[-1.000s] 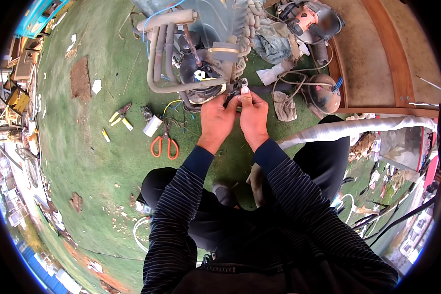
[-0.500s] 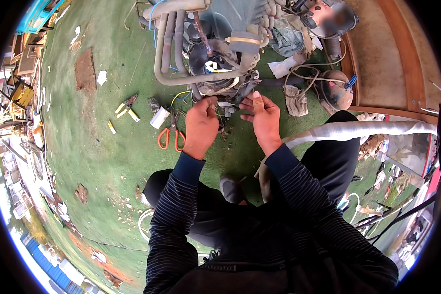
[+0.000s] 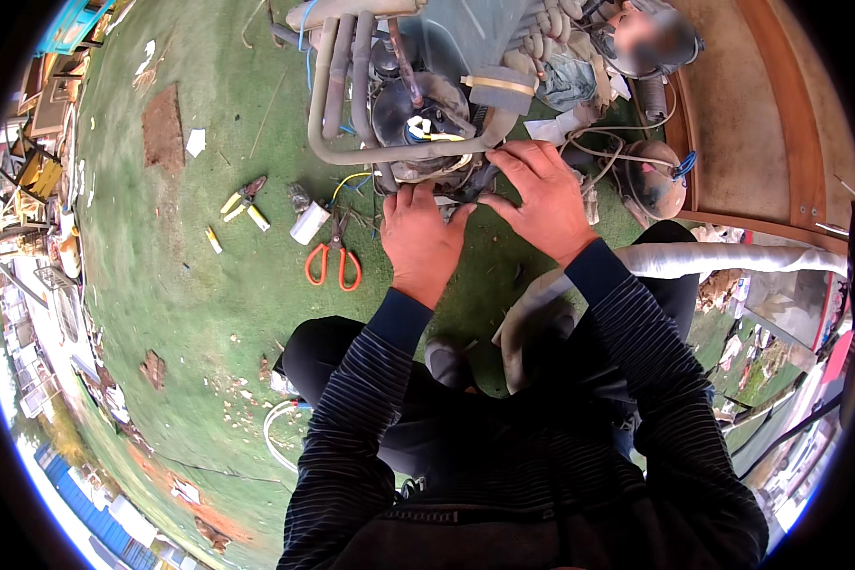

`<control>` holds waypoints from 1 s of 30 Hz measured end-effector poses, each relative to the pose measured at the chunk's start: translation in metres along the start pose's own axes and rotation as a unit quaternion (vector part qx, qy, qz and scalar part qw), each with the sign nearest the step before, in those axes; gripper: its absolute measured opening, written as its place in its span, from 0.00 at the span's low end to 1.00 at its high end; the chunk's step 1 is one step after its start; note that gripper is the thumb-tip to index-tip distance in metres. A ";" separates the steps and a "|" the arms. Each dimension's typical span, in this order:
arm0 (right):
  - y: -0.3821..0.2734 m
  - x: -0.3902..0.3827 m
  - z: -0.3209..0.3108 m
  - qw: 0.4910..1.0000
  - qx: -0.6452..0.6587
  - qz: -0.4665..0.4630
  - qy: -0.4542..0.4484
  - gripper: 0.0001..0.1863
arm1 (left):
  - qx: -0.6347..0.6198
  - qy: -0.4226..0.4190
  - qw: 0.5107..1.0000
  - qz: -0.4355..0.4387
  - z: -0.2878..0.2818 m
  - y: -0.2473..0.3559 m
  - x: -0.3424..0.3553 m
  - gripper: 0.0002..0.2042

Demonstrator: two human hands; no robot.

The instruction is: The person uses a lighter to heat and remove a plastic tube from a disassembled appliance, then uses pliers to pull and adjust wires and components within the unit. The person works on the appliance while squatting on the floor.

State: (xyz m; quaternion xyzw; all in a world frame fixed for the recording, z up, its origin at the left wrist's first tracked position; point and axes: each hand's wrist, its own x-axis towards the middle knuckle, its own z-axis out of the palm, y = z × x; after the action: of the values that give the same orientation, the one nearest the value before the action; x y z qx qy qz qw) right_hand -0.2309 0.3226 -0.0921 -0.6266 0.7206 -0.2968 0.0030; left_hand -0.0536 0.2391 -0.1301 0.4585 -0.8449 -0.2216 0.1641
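Note:
In front of me at the top stands a compressor (image 3: 418,106) with a rounded black top, a copper pipe and pale wire connectors. Grey foam-covered pipes (image 3: 337,85) loop around it. My left hand (image 3: 421,242) is at its near lower edge, fingers close together and bent against it, thumb apart; the fingertips are hidden. At the right side of the edge, my right hand (image 3: 546,199) has its fingers and thumb around a dark part there. Left of my left hand, scissors with orange handles (image 3: 316,266) lie on the green floor covering (image 3: 247,313).
Pliers with yellow grips (image 3: 247,198) and a small yellow-and-white object (image 3: 214,239) lie to the left. A thick wrapped hose (image 3: 722,258) curves past my right knee. At the right, a rusty round tank (image 3: 654,180) stands beside a wooden panel (image 3: 731,114).
Both hands have moved to the right. My right hand has turned from palm sideways to back up and closed in on the compressor's edge. The compressor appears slightly farther right.

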 end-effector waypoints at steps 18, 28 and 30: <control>0.008 0.022 0.006 0.999 -0.026 -0.046 -0.007 0.27 | -0.050 0.014 0.999 0.005 0.008 -0.009 0.005 0.28; 0.005 0.030 0.023 0.999 -0.020 -0.032 0.028 0.26 | -0.102 0.021 0.994 -0.039 0.017 -0.013 0.012 0.20; 0.001 0.026 0.025 0.999 -0.020 -0.011 0.039 0.26 | -0.089 0.041 0.994 -0.044 0.018 -0.008 0.011 0.18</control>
State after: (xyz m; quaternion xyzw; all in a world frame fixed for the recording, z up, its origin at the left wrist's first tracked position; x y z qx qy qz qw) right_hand -0.2279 0.2882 -0.1038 -0.6223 0.7191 -0.3067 -0.0403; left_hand -0.0626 0.2304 -0.1488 0.4875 -0.7935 -0.2835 0.2288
